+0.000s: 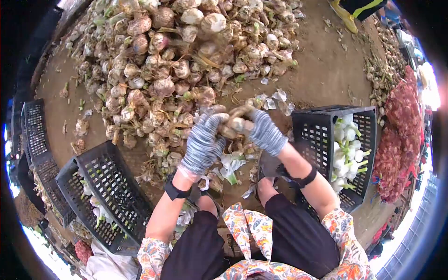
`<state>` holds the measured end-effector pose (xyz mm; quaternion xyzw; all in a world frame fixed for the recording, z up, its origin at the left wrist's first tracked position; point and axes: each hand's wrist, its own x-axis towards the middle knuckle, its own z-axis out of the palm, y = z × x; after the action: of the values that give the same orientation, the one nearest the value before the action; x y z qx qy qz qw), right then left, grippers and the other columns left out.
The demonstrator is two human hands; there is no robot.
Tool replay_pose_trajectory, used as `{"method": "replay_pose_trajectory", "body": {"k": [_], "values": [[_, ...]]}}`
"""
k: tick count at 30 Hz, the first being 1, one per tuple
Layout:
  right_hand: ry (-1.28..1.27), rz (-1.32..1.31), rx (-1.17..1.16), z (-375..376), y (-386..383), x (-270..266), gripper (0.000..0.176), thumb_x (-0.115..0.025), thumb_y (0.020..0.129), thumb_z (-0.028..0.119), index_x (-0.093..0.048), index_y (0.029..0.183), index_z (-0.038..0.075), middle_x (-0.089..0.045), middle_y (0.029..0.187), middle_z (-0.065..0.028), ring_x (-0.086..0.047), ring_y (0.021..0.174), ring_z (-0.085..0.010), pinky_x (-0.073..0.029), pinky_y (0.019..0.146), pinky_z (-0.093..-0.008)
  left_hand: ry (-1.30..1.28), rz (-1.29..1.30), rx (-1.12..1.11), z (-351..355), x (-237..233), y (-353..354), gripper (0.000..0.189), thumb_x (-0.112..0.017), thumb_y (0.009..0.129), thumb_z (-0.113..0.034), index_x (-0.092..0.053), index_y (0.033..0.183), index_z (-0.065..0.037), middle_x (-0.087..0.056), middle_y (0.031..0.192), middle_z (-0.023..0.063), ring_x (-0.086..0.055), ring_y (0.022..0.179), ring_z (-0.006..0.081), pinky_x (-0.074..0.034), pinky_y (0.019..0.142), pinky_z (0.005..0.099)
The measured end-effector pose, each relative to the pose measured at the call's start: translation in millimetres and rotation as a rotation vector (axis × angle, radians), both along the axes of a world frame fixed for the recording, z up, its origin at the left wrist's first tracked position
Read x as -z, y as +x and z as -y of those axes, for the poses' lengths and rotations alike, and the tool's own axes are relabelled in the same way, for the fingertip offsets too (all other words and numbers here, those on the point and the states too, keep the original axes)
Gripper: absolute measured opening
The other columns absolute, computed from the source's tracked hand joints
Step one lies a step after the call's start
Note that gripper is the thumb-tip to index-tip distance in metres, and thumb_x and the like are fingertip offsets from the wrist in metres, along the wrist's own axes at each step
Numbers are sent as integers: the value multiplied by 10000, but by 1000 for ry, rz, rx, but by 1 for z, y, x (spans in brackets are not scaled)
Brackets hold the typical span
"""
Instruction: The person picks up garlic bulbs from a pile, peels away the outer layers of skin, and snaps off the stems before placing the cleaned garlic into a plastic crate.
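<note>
My left hand [205, 140] and my right hand [263, 129], both in grey striped knit gloves with brownish fingers, meet in front of me at the near edge of a big heap of garlic [163, 86]. Between them is a garlic bulb [237, 124], mostly covered by my fingers and a little blurred. The fingers of both hands are closed around it. Just below my hands, pale peeled skins and a green-white garlic stem piece [230, 167] lie on the ground.
A black crate [315, 133] at my right holds white garlic with green stems. Another black crate [112, 186] at my left holds a few pieces. Red mesh sacks [401, 130] stand far right. A person's yellow shoe [344, 17] shows at the top right.
</note>
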<state>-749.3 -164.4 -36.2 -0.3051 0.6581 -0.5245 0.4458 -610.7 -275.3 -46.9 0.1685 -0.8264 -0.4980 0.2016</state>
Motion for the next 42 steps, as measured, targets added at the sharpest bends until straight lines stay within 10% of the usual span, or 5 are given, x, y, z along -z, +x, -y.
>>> {"method": "replay_pose_trajectory", "body": {"k": [20, 28, 42], "values": [[162, 104, -26, -27, -17, -16, 272, -572, 852, 209, -608, 1032, 8, -640, 852, -37, -535, 770, -83, -459, 713, -254, 665, 21, -47, -25, -14, 8, 613, -723, 710, -147, -457, 1244, -7, -487, 1229, 134, -445, 1161, 226, -345, 988, 347], [112, -257, -11, -28, -11, -12, 220, -598, 830, 178, -604, 948, -7, -640, 820, -116, -576, 744, -159, -466, 698, -310, 851, 15, 16, -22, -2, 14, 654, -726, 732, -276, -448, 1257, -1, -486, 1250, 99, -449, 1159, 185, -352, 985, 327], [69, -332, -67, -34, -2, -29, 247, -642, 752, 125, -601, 961, -1, -625, 792, -149, -617, 736, -221, -483, 689, -317, 1685, 42, -269, -21, 3, 2, 512, -450, 877, -464, -521, 1175, -54, -589, 1094, 96, -595, 935, 161, -503, 781, 294]]}}
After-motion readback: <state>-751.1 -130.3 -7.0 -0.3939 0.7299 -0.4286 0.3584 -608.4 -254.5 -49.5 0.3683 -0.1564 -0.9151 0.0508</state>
